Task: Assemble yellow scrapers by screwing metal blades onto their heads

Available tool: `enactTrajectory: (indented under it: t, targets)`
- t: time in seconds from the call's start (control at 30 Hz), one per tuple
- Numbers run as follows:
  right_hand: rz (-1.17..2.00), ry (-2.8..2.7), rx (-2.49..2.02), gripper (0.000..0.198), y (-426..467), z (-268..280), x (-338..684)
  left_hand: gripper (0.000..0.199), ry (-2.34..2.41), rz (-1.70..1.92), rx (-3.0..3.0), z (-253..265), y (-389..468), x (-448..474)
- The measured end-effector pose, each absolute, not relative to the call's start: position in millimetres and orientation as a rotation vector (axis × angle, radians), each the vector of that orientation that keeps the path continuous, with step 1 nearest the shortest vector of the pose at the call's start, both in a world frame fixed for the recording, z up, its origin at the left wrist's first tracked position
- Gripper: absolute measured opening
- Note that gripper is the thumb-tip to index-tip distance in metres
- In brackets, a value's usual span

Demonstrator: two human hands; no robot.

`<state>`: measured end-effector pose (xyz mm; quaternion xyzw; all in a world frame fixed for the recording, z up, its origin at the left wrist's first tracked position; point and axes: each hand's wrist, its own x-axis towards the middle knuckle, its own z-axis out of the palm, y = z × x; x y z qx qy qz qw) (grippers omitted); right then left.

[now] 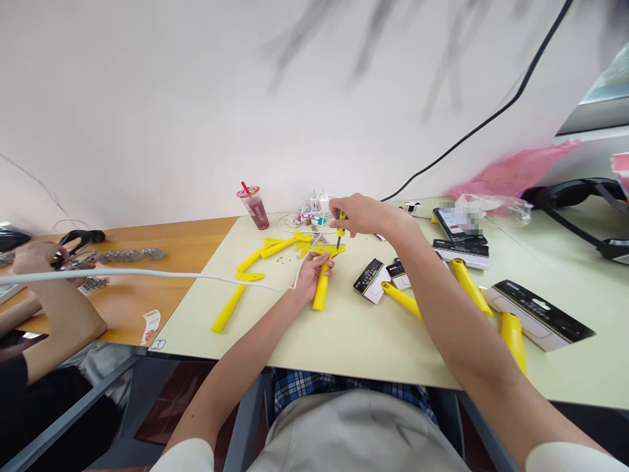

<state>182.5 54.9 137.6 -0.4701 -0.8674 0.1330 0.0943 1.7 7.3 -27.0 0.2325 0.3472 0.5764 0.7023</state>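
Observation:
My left hand (308, 278) is closed around a yellow scraper (320, 292), its handle pointing toward me. A thin metal strip lies along the scraper's wide head. From above, my right hand (361, 213) grips a screwdriver (341, 232) with a yellow and dark handle. The screwdriver stands nearly upright, its tip at the right end of the scraper head; whether it sits in a screw is too small to tell. Left of my left hand lie more yellow scraper handles (230, 308) and several tiny screws (282, 259). Flat metal blades (322, 237) lie just behind the scraper.
A drink cup (257, 211) with a straw stands near the wall, beside chargers (319, 200). Packaged yellow tools (472, 288), black-and-white cards (545, 313) and a phone (458, 224) lie right. A white cable (147, 274) crosses the left side. Another person's arm (63, 301) works at the wooden table.

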Motion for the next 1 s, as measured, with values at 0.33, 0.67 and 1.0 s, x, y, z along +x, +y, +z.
enactTrajectory:
  t: [0.33,0.67,1.0]
  targets:
    - [0.307,-2.616,-1.112,0.021,70.3,127.0,182.1,0.048,0.787,1.320,0.508,-28.0,10.0,-2.1]
    - [0.385,-2.558,-1.003,0.014,67.3,119.2,173.0,0.048,0.725,1.280,0.546,-28.8,3.6,-2.5]
    - [0.624,-2.462,-0.724,0.007,68.0,114.0,170.6,0.043,0.740,1.255,0.490,-21.4,0.9,-2.2]
